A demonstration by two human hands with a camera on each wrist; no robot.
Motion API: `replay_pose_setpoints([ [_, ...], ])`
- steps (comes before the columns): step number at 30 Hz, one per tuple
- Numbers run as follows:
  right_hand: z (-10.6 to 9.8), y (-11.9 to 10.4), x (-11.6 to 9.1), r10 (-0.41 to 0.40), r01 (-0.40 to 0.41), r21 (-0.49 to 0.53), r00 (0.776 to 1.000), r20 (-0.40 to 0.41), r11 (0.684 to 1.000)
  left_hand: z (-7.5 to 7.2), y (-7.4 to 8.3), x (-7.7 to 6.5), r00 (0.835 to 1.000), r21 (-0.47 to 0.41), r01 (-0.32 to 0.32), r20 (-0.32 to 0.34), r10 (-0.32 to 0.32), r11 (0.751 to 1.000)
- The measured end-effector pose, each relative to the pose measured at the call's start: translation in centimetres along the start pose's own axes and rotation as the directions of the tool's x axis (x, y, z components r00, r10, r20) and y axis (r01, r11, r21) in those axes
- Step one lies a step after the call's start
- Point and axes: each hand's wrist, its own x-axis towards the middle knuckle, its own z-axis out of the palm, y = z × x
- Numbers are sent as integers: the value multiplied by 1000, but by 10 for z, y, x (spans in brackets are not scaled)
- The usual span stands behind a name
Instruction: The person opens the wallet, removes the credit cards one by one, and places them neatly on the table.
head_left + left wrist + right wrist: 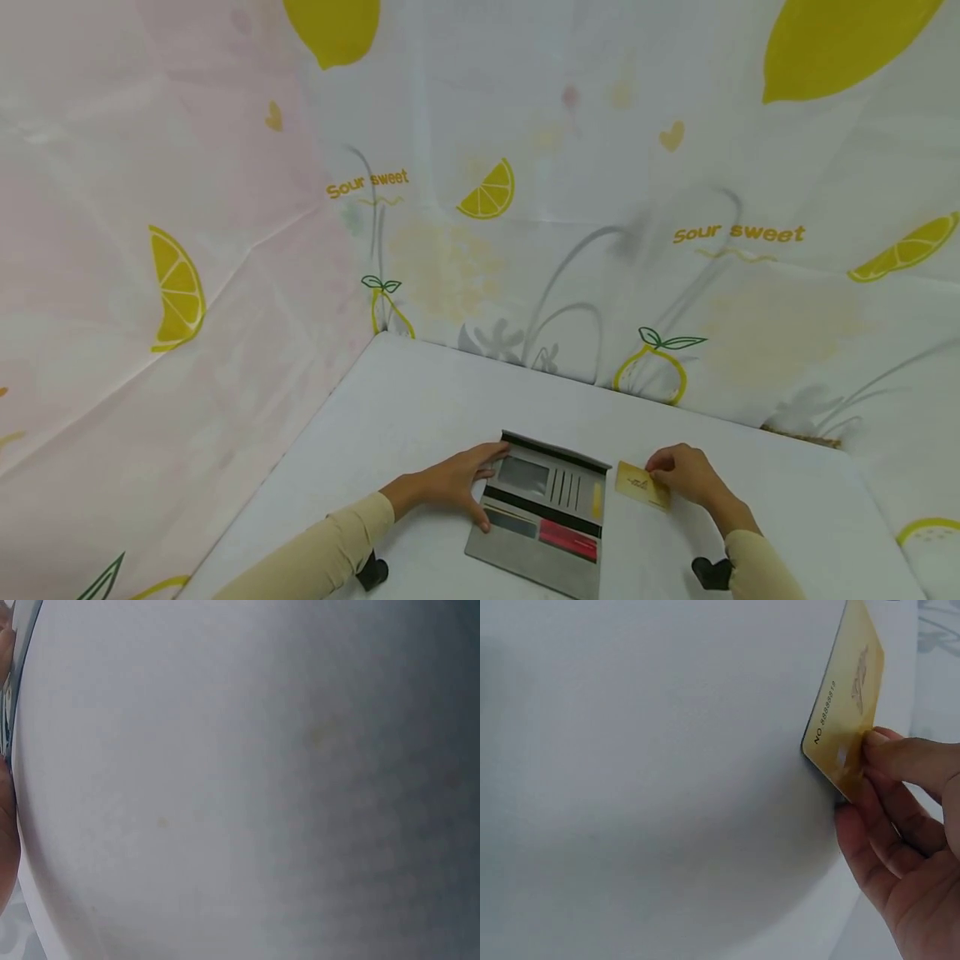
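Observation:
A grey wallet (540, 508) lies unfolded on the white table, its inside facing up. It has a clear window (525, 476), several card slits, and a red card (567, 540) tucked in the lower half. My left hand (450, 483) holds the wallet by its left side, fingers at the upper part and thumb lower down. Just right of the wallet, my right hand (686, 473) pinches a gold card (637, 484) between thumb and fingers. Printed digits show on the gold card (847, 697) in the right wrist view. The left wrist view shows only parts of the fingers (6, 840) at its edge.
The white table (420, 383) meets walls covered with lemon-printed sheeting (525, 275) at the back and left. A brownish strip (798, 436) shows at the table's back right edge. Black wrist mounts (371, 572) sit beside both sleeves.

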Motion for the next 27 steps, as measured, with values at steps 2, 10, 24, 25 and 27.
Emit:
replay_pose_setpoints([
  [2, 1, 1, 0, -19, 19, -14, 1000, -12, 1000, 0, 1, 0, 1000, 3, 0, -2, 0, 1000],
  [10, 8, 4, -3, -37, 34, -35, 995, -92, 999, 0, 2, 1, 1000, 3, 14, -6, -14, 1000],
  [24, 7, -43, -14, -211, 216, 9, 963, -169, 976, 1, 1, 0, 1000, 1, 23, -6, -23, 1000],
  [25, 9, -48, -15, -231, 238, 28, 960, -161, 971, 1, 1, 0, 1000, 5, 24, -5, -24, 1000],
  [27, 12, -59, -16, -274, 284, 72, 953, -129, 956, 0, 1, 0, 1000, 5, 27, -4, -27, 1000],
])
